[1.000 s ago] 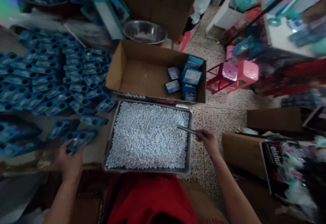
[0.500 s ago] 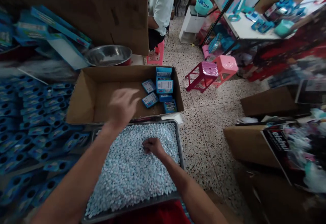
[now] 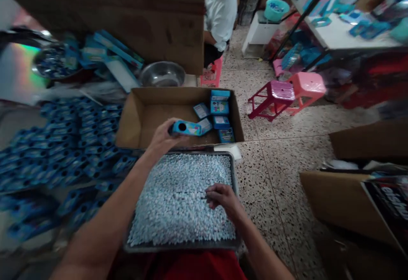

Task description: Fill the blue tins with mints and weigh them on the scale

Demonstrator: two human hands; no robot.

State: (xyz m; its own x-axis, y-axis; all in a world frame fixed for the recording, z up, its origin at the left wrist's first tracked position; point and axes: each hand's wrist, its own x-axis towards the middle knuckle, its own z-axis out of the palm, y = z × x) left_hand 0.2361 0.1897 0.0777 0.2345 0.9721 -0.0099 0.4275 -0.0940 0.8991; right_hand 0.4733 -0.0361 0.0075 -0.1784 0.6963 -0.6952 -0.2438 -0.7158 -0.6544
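Note:
My left hand (image 3: 164,135) is closed around the end of a small blue box (image 3: 188,128) that has a round dark hole in the side facing me. Hand and box are above the front part of an open cardboard carton (image 3: 132,118), where several blue boxes (image 3: 219,106) lie at the right end. Nearer to me stands a dark tray (image 3: 236,178) heaped with small pale blue and white candies (image 3: 178,212). Over the right part of these candies is my right hand (image 3: 221,197), fingers bent inward; whatever they hold is too small to make out.
Many blue boxes with round holes (image 3: 73,144) lie at the left. Behind the carton are a metal bowl (image 3: 162,75) and a tall cardboard panel (image 3: 127,29). A person in a white top (image 3: 221,12) sits beyond. Plastic stools (image 3: 277,93) stand on the right floor.
A blue box is now in my left hand, where none showed before. My right hand has lifted from among the candies and shifted nearer to me. The view has turned left.

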